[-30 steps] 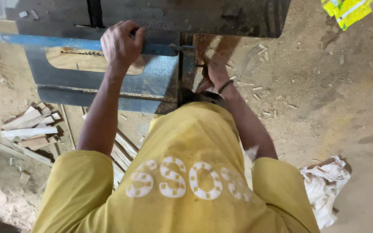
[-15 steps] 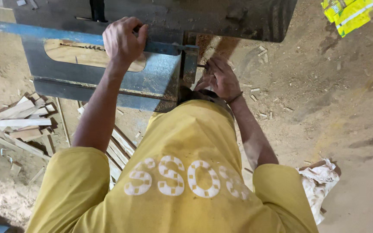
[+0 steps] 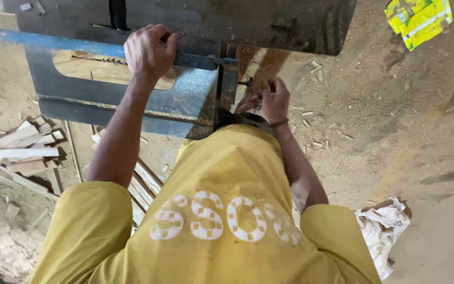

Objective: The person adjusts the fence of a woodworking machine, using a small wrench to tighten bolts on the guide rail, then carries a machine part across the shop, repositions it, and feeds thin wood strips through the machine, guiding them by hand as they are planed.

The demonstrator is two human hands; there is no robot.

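We see a yellow shirt with white checkered lettering, a grey-blue metal saw bench with a blue rail — and pale wood offcuts on the tan, sawdust-covered floor.

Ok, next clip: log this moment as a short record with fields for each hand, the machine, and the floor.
left hand: left hand curled over the blue top edge of the grey metal machine
right hand: right hand, lower, fingers pinched at a small part beside the machine; what it holds is hidden
floor: sawdust, wood offcuts at left, white cloth at right, yellow packet at top right
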